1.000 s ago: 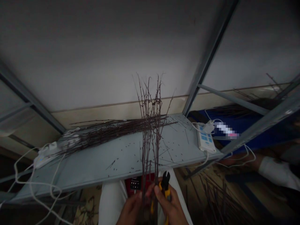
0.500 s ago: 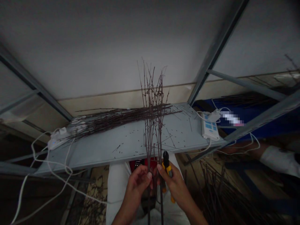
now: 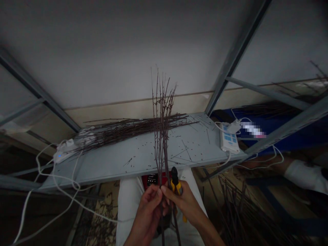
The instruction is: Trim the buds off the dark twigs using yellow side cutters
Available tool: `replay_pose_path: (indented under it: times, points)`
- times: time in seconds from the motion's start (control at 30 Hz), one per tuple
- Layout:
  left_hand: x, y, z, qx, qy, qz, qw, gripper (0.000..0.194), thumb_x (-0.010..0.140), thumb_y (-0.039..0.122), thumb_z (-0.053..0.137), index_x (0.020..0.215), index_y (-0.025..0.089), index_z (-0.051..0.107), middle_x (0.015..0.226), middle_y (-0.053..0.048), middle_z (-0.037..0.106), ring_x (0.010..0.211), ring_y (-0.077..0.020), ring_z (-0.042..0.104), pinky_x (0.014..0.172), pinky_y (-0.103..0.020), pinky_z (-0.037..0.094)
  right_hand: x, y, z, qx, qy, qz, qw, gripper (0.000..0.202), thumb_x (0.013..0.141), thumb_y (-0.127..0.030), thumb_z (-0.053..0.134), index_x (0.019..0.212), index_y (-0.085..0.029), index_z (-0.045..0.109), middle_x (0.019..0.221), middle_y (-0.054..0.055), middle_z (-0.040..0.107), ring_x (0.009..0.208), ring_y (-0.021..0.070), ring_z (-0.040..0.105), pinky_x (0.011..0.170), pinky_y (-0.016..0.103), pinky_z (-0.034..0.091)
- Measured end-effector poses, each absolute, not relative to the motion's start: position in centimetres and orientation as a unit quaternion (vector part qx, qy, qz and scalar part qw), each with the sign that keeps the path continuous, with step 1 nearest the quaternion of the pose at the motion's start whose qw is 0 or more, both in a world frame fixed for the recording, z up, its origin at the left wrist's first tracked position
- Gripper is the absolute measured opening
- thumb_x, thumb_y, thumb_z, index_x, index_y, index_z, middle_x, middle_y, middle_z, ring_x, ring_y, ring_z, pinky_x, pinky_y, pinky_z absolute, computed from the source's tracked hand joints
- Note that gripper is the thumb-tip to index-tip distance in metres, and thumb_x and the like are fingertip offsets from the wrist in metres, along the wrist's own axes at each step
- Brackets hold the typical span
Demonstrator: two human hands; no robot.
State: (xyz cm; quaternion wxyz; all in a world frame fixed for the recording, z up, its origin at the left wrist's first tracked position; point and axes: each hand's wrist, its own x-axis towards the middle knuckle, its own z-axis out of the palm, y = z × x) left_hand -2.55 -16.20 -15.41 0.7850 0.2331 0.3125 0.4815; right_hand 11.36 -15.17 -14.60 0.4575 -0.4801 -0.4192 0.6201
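Thin brown twigs (image 3: 159, 155) stand up in front of me, their lower stems running down between my hands. My left hand (image 3: 150, 205) is closed, thumb and fingers pinching the left stems. My right hand (image 3: 186, 201) is closed on the right stem, its thumb tip close beside the left one. Cutting pliers (image 3: 175, 177) with a black head and yellow-and-grey handles are also tucked in my right hand, head upward. The upper twigs cross in front of a pile of loose twigs (image 3: 123, 131) lying on the grey shelf (image 3: 102, 167).
A white power strip (image 3: 229, 138) sits at the shelf's right end, another (image 3: 64, 150) at its left, with a looping white cable (image 3: 55, 186). Metal posts (image 3: 238, 58) frame the shelf. More branches (image 3: 230, 201) stand low at right, near another person's sleeve (image 3: 304, 176).
My right hand has moved left with its stem and the pliers. The two groups of twigs, apart before, now come together, and my thumbs are close to each other.
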Motion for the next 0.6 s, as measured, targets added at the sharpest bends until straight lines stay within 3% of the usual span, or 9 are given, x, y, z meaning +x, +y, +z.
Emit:
replay_pose_path:
  times: [0.17, 0.3, 0.4, 0.5, 0.6]
  points:
    - [-2.2, -16.7, -15.5, 0.207, 0.327, 0.499, 0.775, 0.027, 0.084, 0.039, 0.077, 0.084, 0.015, 0.065, 0.069, -0.003, 0.063, 0.058, -0.0110, 0.052, 0.051, -0.021, 0.038, 11.8, -15.3, -14.7, -0.457, -0.433, 0.640, 0.441, 0.045, 0.082, -0.059, 0.071, 0.071, -0.016, 0.061, 0.053, 0.000, 0.061, 0.045, 0.0145, 0.059, 0.045, 0.024, 0.046]
    - [-2.0, -16.4, -15.0, 0.165, 0.344, 0.507, 0.773, 0.033, 0.076, 0.040, 0.084, 0.084, 0.015, 0.065, 0.065, 0.002, 0.054, 0.054, -0.0074, 0.043, 0.046, -0.017, 0.032, 11.3, -15.9, -15.0, -0.439, -0.330, 0.688, 0.474, 0.043, 0.074, -0.054, 0.082, 0.076, -0.017, 0.059, 0.056, -0.002, 0.061, 0.046, 0.0122, 0.057, 0.047, 0.024, 0.045]
    - [-2.1, -16.0, -14.6, 0.175, 0.353, 0.508, 0.766, 0.033, 0.079, 0.042, 0.081, 0.082, 0.015, 0.062, 0.060, 0.006, 0.044, 0.051, -0.0057, 0.034, 0.046, -0.016, 0.030, 10.7, -16.1, -15.3, -0.439, -0.210, 0.704, 0.518, 0.044, 0.065, -0.046, 0.090, 0.080, -0.018, 0.058, 0.055, -0.006, 0.057, 0.047, 0.0086, 0.050, 0.048, 0.021, 0.041]
    - [-2.7, -15.8, -14.8, 0.192, 0.368, 0.498, 0.762, 0.034, 0.082, 0.045, 0.077, 0.081, 0.016, 0.059, 0.061, 0.007, 0.042, 0.049, -0.0045, 0.026, 0.045, -0.016, 0.028, 10.5, -16.0, -15.5, -0.356, -0.200, 0.757, 0.510, 0.039, 0.073, -0.044, 0.085, 0.070, -0.017, 0.056, 0.048, -0.009, 0.043, 0.041, 0.0051, 0.035, 0.044, 0.021, 0.034]
    - [-3.8, -15.6, -15.2, 0.227, 0.395, 0.483, 0.748, 0.035, 0.082, 0.047, 0.076, 0.081, 0.017, 0.057, 0.066, 0.007, 0.045, 0.047, -0.0032, 0.017, 0.041, -0.016, 0.017, 11.3, -16.0, -15.7, -0.299, -0.230, 0.786, 0.489, 0.038, 0.079, -0.041, 0.080, 0.067, -0.018, 0.052, 0.047, -0.011, 0.036, 0.041, 0.0044, 0.027, 0.043, 0.021, 0.030]
